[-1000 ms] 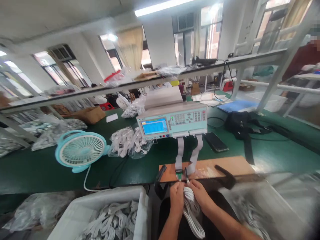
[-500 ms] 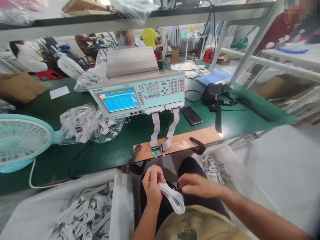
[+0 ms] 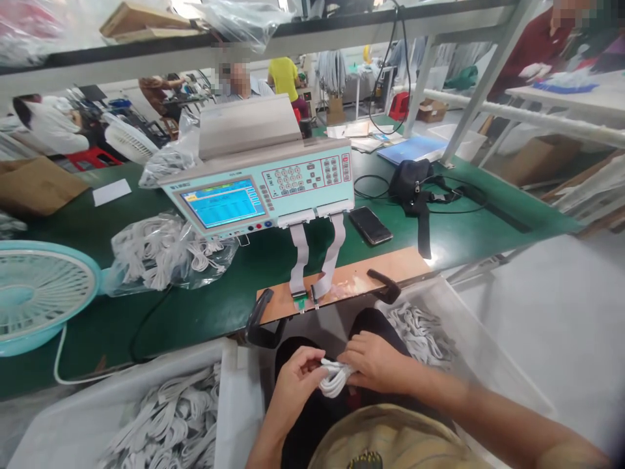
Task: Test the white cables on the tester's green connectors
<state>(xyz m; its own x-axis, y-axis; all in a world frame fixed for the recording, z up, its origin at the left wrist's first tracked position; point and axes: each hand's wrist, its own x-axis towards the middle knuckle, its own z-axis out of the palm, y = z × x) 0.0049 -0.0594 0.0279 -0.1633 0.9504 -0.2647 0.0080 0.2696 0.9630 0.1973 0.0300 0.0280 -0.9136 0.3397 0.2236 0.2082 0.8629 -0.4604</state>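
So, hands: left hand [image 3: 296, 384] and right hand [image 3: 374, 361] both pinch the white cable bundle [image 3: 334, 379], lower centre of frame.
Left bin [image 3: 146, 423]: loose white cables, lower left.
Tester [image 3: 263, 189]: screen lit, centre, ribbon leads dropping to the board [image 3: 351, 283].

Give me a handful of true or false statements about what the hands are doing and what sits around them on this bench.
1. Both hands hold one white coiled cable. True: the left hand and the right hand both grip it, above the lap.
2. The tester's screen is dark. False: it glows blue.
3. A phone lies on the green bench to the right of the tester. True.
4. The bin at the left holds red cables. False: its cables are white.
5. The fan stands to the right of the tester. False: it stands at the left.
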